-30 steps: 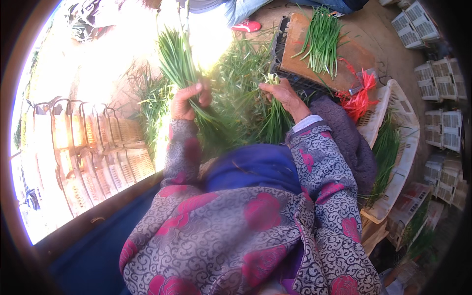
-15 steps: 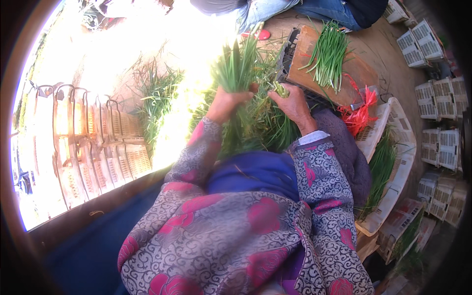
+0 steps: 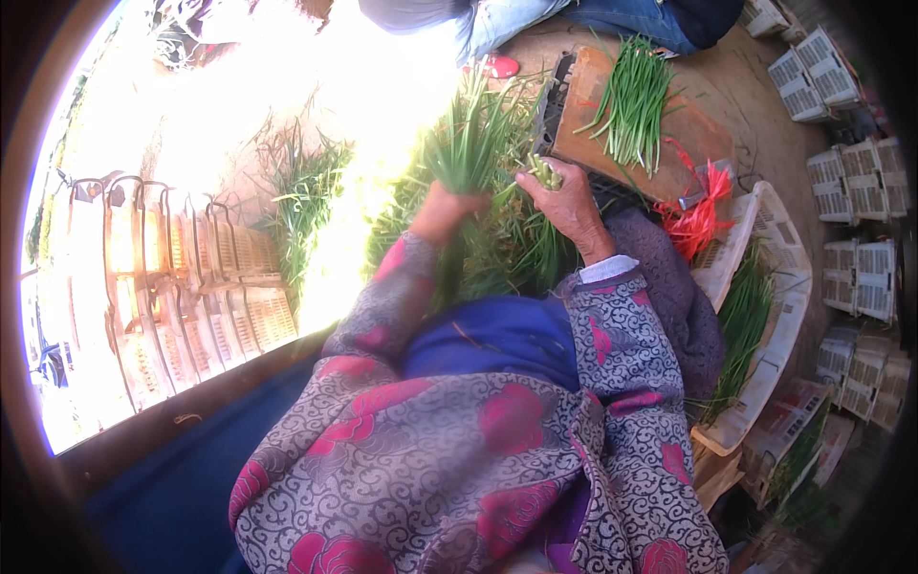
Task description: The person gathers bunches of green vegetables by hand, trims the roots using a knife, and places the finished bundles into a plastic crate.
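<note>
2 closed hands: left hand (image 3: 449,210), 12 o'clock, wraps green stalks (image 3: 463,153), likely against splaying; right hand (image 3: 574,206), 2 o'clock, clasps a bunch (image 3: 546,173) by its pale ends, probably keeping them level. 1 bundle (image 3: 636,107) lies on a board (image 3: 700,139), 1 o'clock of that hand.

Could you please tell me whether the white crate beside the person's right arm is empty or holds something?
It holds something: green stalks lie inside the crate, with part of its inner wall bare.

Crates (image 3: 206,253) at left, leaf heap (image 3: 512,256) before the lap (image 3: 488,335), leaf bundle (image 3: 636,105) on the board (image 3: 696,134) ahead right, greens (image 3: 746,325) in the basket (image 3: 793,277) at right
</note>
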### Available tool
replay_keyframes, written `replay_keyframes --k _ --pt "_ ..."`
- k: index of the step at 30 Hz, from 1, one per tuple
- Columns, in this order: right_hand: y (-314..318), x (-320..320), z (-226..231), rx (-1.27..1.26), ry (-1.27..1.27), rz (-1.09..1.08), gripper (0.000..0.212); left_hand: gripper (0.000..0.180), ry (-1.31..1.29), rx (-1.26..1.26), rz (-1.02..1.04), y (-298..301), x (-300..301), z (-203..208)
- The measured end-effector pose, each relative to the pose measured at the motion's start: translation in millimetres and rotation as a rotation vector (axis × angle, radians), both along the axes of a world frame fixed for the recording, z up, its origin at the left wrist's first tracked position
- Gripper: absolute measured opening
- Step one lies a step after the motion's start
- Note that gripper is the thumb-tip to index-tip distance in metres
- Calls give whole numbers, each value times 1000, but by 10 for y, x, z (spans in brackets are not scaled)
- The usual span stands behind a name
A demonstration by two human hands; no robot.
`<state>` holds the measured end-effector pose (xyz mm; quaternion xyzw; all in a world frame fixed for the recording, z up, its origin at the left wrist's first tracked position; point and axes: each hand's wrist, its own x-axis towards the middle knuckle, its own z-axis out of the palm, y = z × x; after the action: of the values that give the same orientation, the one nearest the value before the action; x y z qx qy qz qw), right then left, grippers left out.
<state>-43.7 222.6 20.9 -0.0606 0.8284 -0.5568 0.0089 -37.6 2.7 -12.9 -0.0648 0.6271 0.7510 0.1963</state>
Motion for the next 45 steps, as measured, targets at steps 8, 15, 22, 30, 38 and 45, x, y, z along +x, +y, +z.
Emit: replay_keyframes --k 8,15,22,30,38,45 --pt "715 -107 277 133 -21 -163 24 16 137 -947 161 -721 37 -721" --pt "285 -16 -76 385 -120 107 35 32 -55 35 -31 -530 -37 -216" --pt "369 -6 236 -417 -208 -20 20 38 -155 293 -124 -219 156 87" --pt "64 -229 406 -408 -232 -68 36 35 -272 372 -215 -98 323 87" --pt "50 -278 304 -223 -212 -87 19 33 -260 396 75 33 276 75" --pt "350 69 767 -645 -453 127 12 17 20 16 97 -387 94 -355"
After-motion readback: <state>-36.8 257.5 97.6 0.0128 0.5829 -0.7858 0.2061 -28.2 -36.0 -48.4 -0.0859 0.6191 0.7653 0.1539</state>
